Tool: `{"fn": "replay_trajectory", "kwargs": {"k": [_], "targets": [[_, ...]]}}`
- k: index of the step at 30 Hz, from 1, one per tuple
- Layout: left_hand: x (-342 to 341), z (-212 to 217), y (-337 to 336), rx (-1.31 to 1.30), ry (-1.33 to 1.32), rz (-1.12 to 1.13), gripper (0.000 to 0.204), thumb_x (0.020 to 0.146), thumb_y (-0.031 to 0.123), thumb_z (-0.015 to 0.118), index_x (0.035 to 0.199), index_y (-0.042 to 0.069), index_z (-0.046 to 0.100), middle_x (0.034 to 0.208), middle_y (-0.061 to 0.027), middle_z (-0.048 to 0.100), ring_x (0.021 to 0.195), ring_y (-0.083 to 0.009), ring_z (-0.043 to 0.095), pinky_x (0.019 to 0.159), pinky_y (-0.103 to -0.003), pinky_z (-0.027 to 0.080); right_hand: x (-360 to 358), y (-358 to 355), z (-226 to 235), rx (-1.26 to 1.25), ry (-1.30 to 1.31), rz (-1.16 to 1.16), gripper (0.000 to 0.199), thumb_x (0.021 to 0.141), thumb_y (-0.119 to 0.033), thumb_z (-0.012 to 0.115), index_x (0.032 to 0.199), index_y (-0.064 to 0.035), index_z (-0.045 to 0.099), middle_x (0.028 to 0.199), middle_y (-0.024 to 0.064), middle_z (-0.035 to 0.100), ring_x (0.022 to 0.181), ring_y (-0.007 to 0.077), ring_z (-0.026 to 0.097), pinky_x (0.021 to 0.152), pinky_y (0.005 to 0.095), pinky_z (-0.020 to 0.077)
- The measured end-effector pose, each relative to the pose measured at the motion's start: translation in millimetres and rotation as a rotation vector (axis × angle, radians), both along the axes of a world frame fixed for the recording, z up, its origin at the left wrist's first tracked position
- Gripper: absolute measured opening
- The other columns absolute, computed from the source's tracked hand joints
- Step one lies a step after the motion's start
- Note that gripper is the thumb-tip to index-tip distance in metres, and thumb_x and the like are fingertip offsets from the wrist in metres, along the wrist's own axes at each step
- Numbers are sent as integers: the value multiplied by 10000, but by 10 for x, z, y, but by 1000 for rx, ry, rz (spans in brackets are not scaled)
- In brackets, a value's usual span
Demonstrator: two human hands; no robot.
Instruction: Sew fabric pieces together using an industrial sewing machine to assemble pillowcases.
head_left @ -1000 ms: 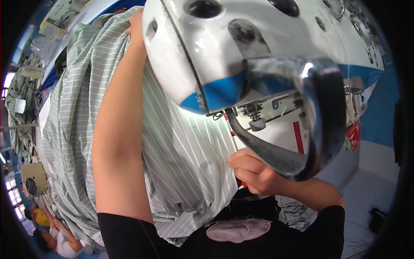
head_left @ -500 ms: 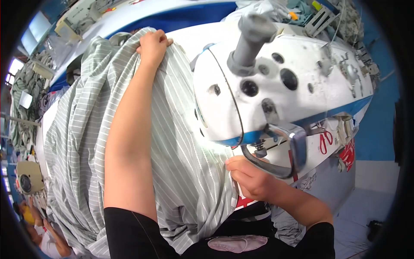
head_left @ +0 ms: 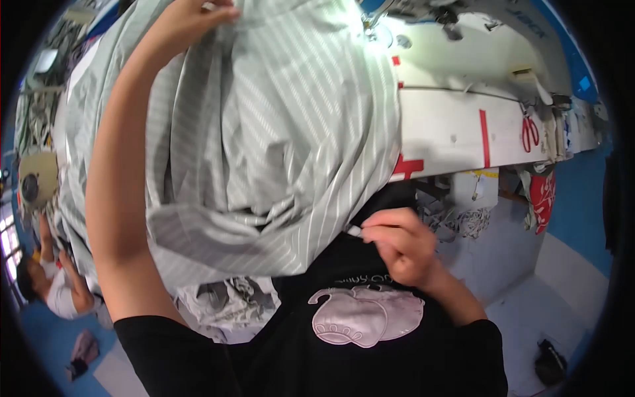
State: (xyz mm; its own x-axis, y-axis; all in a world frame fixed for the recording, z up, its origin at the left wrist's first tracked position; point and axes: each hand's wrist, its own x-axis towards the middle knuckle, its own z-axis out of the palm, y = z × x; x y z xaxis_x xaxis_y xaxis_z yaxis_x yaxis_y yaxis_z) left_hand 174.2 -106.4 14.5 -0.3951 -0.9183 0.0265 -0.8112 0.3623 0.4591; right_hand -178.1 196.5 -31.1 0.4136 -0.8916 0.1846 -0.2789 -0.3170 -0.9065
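A large grey cloth with white stripes [head_left: 291, 86] spreads over the sewing table and hangs in folds toward my lap. At its far left part is my left hand [head_left: 198, 18], finger and thumb closed on the cloth; the top of the hand is cut off by the picture's edge. In front of my chest, beside the cloth's near right edge, my right hand [head_left: 403, 243] pinches a small white piece [head_left: 354, 230], like a label. The lit needle area of a sewing machine [head_left: 370, 30] stands at the cloth's far right corner.
Red-handled scissors [head_left: 530, 134] lie on the white tabletop [head_left: 443, 126], which has red tape strips [head_left: 485, 139]. Below its edge hang a red patterned cloth [head_left: 544, 202] and fabric scraps [head_left: 473, 223]. Another person [head_left: 59, 284] sits at the far left.
My view has tilted down, so the machine head has left the picture's middle. My right hand has come away from the needle area toward my chest, with the white piece now visible in it.
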Motion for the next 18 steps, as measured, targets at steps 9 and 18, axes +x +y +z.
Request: {"fn": "replay_trajectory", "kwargs": {"k": [9, 18], "targets": [[309, 356, 2242, 142, -418, 68, 460, 742, 363, 816, 935, -24, 658, 983, -181, 630, 875, -354, 641, 768, -415, 508, 739, 409, -742, 1052, -24, 397, 321, 964, -78, 596, 1270, 7, 553, 1193, 118, 612, 999, 209, 650, 870, 324, 535], [133, 176, 2499, 91, -647, 11, 376, 745, 309, 807, 822, -29, 661, 939, -201, 657, 863, -378, 645, 726, -443, 496, 1580, 341, -745, 1088, -558, 238, 475, 1073, -273, 375, 1470, -11, 377, 1467, 176, 465, 1302, 276, 524, 1097, 389, 453]]}}
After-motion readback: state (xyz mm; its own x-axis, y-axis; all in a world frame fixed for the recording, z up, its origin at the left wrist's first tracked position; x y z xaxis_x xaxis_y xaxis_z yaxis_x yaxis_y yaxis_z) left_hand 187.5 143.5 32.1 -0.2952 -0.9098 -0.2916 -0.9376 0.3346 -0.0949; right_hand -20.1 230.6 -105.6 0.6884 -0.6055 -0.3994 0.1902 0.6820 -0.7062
